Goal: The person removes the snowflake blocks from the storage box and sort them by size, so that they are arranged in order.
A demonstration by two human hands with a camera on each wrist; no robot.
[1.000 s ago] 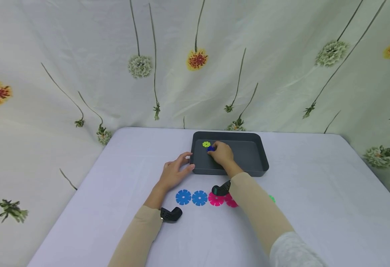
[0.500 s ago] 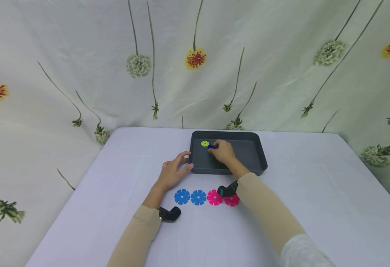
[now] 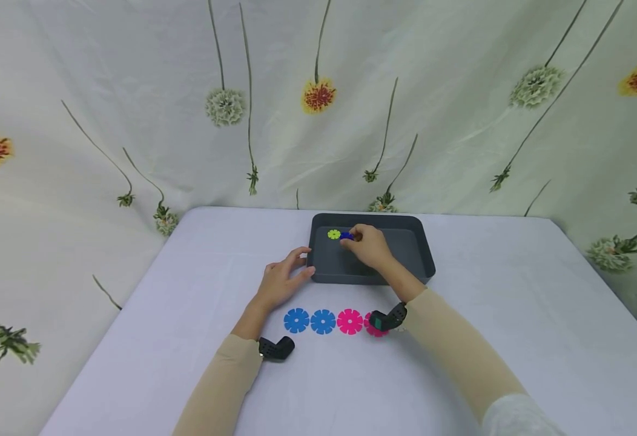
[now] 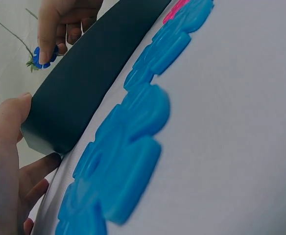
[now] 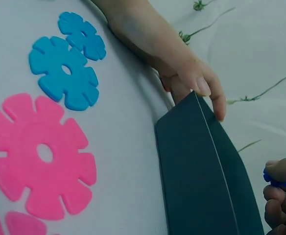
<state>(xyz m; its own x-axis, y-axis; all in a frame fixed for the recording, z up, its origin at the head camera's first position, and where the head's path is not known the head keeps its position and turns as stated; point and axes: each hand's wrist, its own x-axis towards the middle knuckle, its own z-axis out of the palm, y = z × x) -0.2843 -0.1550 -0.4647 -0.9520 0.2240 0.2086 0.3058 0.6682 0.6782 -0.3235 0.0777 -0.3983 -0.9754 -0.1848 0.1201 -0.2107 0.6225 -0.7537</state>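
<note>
My right hand pinches a dark blue notched disc between thumb and fingers over the left part of a dark grey tray. Just left of that disc, a yellow notched disc lies on the tray floor. Whether the two discs touch is too small to tell. At the tray's left end my left hand rests against the outside, thumb and fingers spread apart. In the right wrist view, the left thumb touches the rim at the corner. The right palm is hidden in the head view.
Before the tray, two light blue discs and two pink discs lie in a row. My right wrist camera covers part of one pink disc. A pale piece shows beside it. Behind the table hangs a flower-print cloth.
My right hand has shifted slightly away and to the right with the dark blue disc, and the forearm has swung right. The left hand stays at the tray's end.
</note>
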